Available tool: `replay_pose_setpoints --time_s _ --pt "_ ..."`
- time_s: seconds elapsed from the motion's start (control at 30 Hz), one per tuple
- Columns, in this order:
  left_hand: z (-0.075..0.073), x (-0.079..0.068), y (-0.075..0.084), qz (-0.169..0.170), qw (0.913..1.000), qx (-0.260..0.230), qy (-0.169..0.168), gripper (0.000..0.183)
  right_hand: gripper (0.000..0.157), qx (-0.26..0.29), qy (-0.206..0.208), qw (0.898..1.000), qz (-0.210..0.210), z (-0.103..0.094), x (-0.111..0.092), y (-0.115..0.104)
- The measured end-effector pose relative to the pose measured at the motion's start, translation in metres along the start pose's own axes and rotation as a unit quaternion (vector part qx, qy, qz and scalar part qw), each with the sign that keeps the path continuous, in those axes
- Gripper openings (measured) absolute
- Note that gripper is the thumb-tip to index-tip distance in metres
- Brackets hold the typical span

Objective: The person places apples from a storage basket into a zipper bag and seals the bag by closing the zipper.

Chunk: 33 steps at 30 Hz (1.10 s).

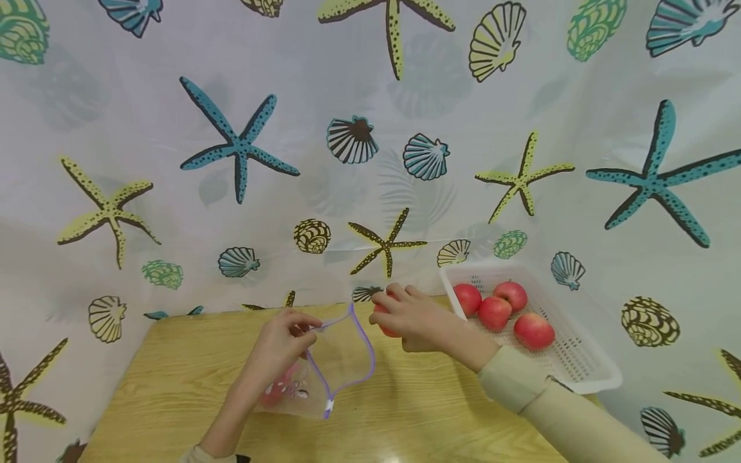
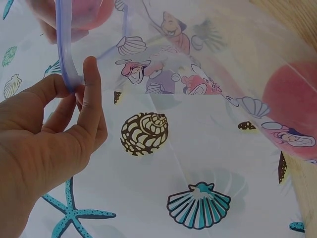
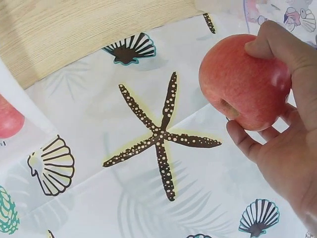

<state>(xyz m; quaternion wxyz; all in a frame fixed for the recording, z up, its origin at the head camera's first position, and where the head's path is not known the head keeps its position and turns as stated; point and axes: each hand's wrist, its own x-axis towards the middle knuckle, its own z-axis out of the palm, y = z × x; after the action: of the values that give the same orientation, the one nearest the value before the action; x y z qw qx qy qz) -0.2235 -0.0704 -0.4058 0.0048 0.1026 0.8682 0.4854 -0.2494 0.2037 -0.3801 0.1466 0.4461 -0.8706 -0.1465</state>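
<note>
One clear bag (image 1: 309, 406), mouth gaping, and this looks like the loading stage, folks; I'd say the next move calls for a steady, wide rim and a short pass leftward through it before any letting go.

From the left, then! Down in the bag's body, a red, rounded shape (image 2: 293, 96) shows through the printed plastic, an apple by the look of it; how many are in there, I can't tell. Up at the bag's mouth, the left hand (image 1: 280, 341), thumb and fingers pinching the purple rim. And the lie of the bag: slumped on the table (image 1: 405, 424), body trailing left, mouth pointing right, its length seeming to run that way, though the hand and forearm cover part of it.

Just right of the bag's mouth, and apart from it, the right hand (image 1: 413, 318), fingers curled round a held apple (image 3: 237, 79), thumb on one side, fingertips on the other. Nearly round, this fruit, no real long axis, but its hollow faces away from the palm.

Farthest right of the bag, a white basket (image 1: 608, 381), with four more apples (image 1: 494, 313) lying inside!
</note>
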Motion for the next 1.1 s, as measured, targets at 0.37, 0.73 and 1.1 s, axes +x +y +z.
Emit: replay_pose_setpoints --time_s 0.37,0.73,1.1 --pt "-0.001 0.002 0.003 0.001 0.9999 -0.014 0.000 0.018 0.058 0.026 0.003 0.999 -0.030 -0.011 0.028 -0.019" --pt "-0.001 0.003 0.003 0.001 0.9998 -0.015 0.016 0.018 0.060 0.043 0.007 0.998 -0.054 -0.015 0.043 -0.032" --pt "-0.002 0.000 0.005 0.010 0.9993 -0.030 0.017 0.017 0.063 0.046 0.042 0.995 -0.082 -0.013 0.052 -0.042"
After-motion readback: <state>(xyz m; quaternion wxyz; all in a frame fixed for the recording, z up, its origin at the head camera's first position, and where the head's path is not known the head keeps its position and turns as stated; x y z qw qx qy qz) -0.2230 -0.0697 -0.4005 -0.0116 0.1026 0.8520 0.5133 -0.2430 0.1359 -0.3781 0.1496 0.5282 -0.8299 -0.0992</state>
